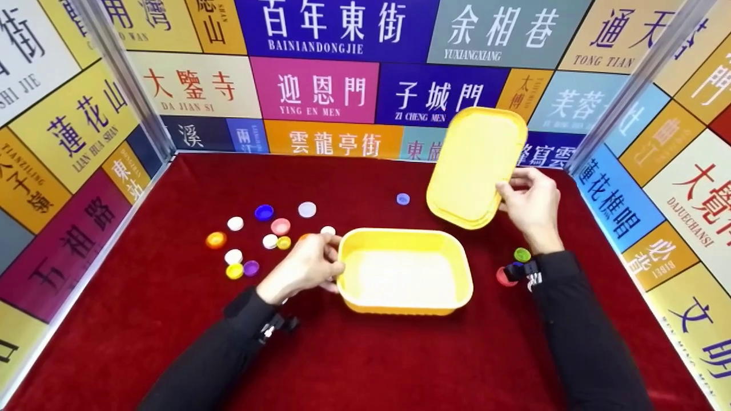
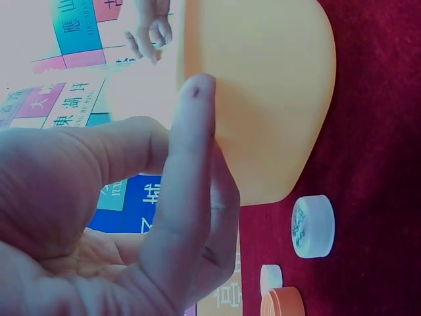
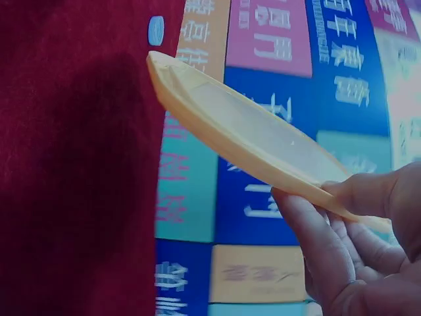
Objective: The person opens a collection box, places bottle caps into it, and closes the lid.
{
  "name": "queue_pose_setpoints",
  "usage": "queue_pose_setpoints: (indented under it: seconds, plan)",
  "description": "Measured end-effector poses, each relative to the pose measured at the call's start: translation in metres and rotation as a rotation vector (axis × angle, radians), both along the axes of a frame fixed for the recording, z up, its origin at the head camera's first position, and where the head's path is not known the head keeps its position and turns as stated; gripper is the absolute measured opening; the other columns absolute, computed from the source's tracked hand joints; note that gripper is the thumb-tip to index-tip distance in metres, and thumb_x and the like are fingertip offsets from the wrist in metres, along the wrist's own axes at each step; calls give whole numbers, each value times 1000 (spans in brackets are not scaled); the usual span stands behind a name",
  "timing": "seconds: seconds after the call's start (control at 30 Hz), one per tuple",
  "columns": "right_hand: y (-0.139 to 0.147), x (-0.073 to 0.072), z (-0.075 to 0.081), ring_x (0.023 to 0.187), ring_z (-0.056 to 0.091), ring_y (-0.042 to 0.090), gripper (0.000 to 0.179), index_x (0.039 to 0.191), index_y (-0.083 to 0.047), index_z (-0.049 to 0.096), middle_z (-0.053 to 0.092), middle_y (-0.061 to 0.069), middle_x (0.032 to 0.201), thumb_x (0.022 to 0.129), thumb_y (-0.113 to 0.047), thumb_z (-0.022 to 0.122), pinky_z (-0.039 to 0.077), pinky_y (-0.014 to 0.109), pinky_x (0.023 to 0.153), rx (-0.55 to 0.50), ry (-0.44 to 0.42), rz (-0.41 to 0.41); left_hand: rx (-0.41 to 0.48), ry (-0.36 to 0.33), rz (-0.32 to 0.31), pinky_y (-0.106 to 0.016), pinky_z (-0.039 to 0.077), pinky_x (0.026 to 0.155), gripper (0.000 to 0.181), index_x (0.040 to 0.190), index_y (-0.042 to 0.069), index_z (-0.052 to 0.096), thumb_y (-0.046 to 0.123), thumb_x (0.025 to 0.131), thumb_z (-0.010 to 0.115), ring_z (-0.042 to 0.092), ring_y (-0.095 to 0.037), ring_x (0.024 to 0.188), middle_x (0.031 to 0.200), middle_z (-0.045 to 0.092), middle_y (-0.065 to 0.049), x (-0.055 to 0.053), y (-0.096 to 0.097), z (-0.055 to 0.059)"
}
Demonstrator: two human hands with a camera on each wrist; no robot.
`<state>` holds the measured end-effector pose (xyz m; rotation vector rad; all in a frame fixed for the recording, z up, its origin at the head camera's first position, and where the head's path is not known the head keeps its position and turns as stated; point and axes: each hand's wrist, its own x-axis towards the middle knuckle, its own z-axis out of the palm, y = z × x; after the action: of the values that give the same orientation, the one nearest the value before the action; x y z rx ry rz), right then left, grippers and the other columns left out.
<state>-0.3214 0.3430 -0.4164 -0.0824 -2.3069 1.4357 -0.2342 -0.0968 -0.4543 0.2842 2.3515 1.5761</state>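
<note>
A yellow rectangular plastic box (image 1: 400, 311) stands open side up on the red cloth, its pale inside bare. My left hand (image 1: 305, 262) grips its left rim, thumb over the edge and fingers on the outer wall; the left wrist view shows those fingers against the yellow wall (image 2: 270, 99). The yellow lid (image 1: 477, 165) hangs in the air beyond the box's right end, upright and slightly tilted. My right hand (image 1: 534, 208) pinches the lid's right edge between thumb and fingers. In the right wrist view the lid (image 3: 217, 138) appears nearly edge-on.
Several coloured bottle caps (image 1: 280, 226) lie scattered left of the box. A blue cap (image 1: 403, 198) lies behind it, and a green cap (image 1: 522, 254) and a red cap (image 1: 505, 276) lie near my right wrist. Sign-printed panels (image 1: 320, 91) enclose the red cloth (image 1: 365, 365).
</note>
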Motion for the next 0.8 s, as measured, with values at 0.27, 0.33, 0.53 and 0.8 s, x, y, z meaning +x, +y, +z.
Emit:
queue_pose_setpoints:
  seconds: [0.27,0.33,0.53,0.8]
  plan:
    - [31,-30,-14,77,82,5,47,148,11,58,78,-9,88,106,-1,76,71,25,74,-358,-305,-16,-2,12,-10,-37,71,61,50,147,-10,68,-8,97,73,78,-17,62,94,74,-14,0,-1,0]
    - [37,-33,-17,77,83,5,55,155,14,53,79,-9,83,107,-1,75,71,25,78,-388,-370,-27,-3,11,-15,-38,71,61,50,148,-10,68,-8,98,73,79,-17,63,95,75,-15,0,0,0]
    - [54,-40,-27,74,84,4,44,148,11,57,79,-9,74,110,-4,74,71,26,81,-360,-525,-77,-8,0,-8,-37,71,62,49,148,-8,68,-8,99,75,80,-18,64,96,75,-15,-1,1,1]
    - [64,-50,-47,65,84,12,36,129,8,61,73,13,103,102,-4,81,73,33,79,-176,-600,-164,-3,9,-8,-37,71,61,50,148,-8,68,-6,99,75,79,-17,62,97,75,-15,0,-2,-1]
